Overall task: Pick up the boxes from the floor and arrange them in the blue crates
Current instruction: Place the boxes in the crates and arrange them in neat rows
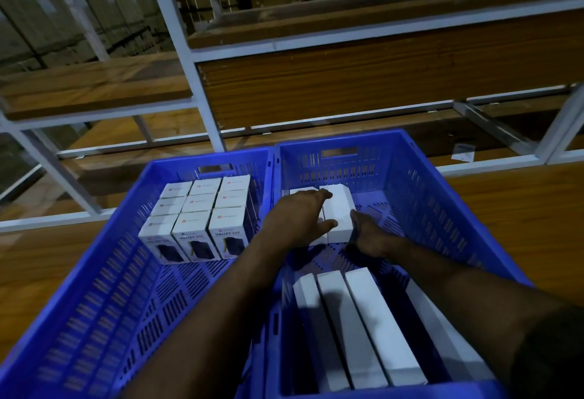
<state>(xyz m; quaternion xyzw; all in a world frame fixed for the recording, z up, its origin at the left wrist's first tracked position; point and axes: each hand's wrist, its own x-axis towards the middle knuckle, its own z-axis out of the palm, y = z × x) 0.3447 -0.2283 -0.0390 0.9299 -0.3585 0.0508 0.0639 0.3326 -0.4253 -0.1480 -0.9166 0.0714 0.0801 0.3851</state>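
Boxes fill part of both blue crates: we have nine packed upright (196,218) at the far end of the left crate (94,288), and flat white ones (363,329) lying at the near end of the right crate (442,196). Our left hand (297,221) curls over a white box (339,213) at the right crate's far end, while our right hand (368,237) presses its side, fingers hidden. Much crate floor stays bare, so plenty seems left. Shelving (196,82) stands behind; nothing blocks us.
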